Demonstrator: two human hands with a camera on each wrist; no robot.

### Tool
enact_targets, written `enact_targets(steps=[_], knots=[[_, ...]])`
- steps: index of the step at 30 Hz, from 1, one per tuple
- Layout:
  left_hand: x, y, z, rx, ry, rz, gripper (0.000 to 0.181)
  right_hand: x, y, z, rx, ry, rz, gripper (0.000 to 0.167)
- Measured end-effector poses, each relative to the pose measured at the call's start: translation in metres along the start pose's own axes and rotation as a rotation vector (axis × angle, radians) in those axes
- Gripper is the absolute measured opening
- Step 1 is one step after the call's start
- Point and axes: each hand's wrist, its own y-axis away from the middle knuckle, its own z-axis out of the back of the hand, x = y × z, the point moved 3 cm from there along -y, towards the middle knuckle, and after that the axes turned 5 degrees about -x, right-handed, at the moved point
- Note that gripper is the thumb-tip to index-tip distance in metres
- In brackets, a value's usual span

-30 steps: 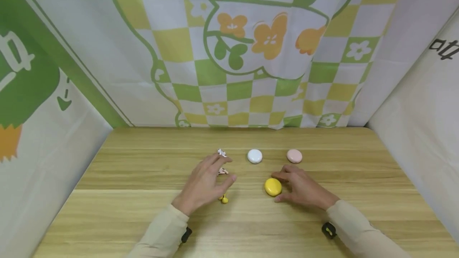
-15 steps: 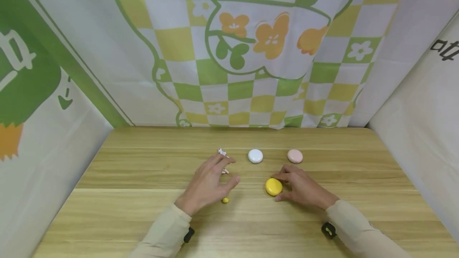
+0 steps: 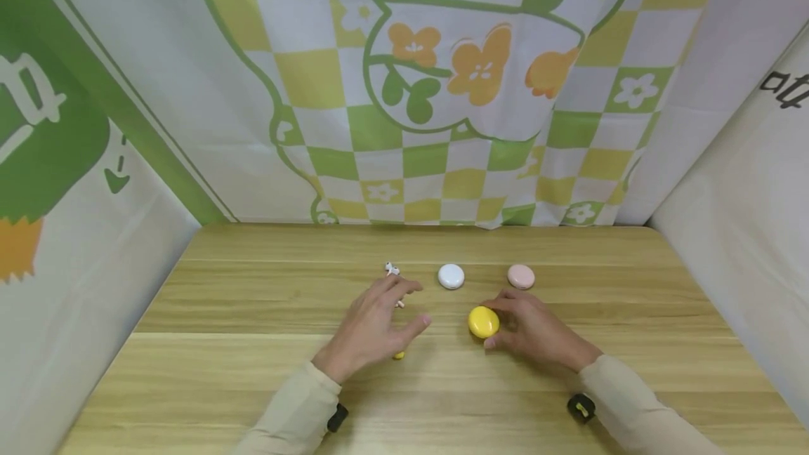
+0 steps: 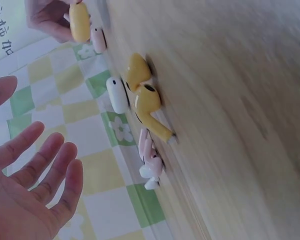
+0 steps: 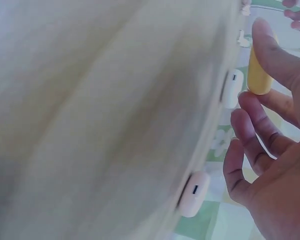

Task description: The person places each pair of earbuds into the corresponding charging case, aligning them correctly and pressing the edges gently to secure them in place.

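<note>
My right hand [image 3: 531,328] pinches a yellow earbud case [image 3: 483,322] between thumb and fingers. In the right wrist view the case [image 5: 260,75] is held above the wooden table. My left hand [image 3: 373,328] hovers with parted fingers over the earbuds and holds nothing; its palm [image 4: 25,200] shows in the left wrist view. Under it lie yellow earbuds [image 4: 149,102], mostly hidden in the head view. Pale pink earbuds [image 4: 149,155] lie beyond them, and white earbuds [image 3: 392,269] sit just past the left fingertips.
A white earbud case [image 3: 451,277] and a pink earbud case [image 3: 521,277] stand toward the back of the wooden table [image 3: 253,286]. Behind the table hangs a checked, flowered cloth [image 3: 436,160]. Cloth walls flank both sides.
My right hand has gripped the yellow case and lifted it slightly off the table. My left hand has drifted a little to the right, covering more of the yellow earbuds.
</note>
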Motion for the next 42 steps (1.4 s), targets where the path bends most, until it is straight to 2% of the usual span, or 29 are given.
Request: enact_targets(steps=[11,17,19,24,33,42], knots=[[-0.007,0.000,-0.003,0.023,0.068,0.036,0.049,0.015,-0.005,0.013,-0.171,-0.111,0.076,0.053],[-0.013,-0.002,-0.004,0.024,0.120,0.046,0.046,0.023,-0.005,0.019,-0.181,-0.150,0.027,0.056],[-0.013,-0.003,-0.005,0.032,0.158,0.058,0.045,0.027,-0.005,0.020,-0.195,-0.157,0.034,0.056],[-0.016,-0.006,-0.008,0.065,0.290,0.110,0.041,0.039,-0.007,0.022,-0.261,-0.154,0.094,0.056],[-0.021,-0.011,-0.014,0.089,0.433,0.152,0.034,0.056,-0.010,0.022,-0.325,-0.165,0.185,0.060],[-0.025,-0.012,-0.016,0.120,0.441,0.210,0.036,0.064,-0.016,0.018,-0.348,-0.149,0.244,0.062]])
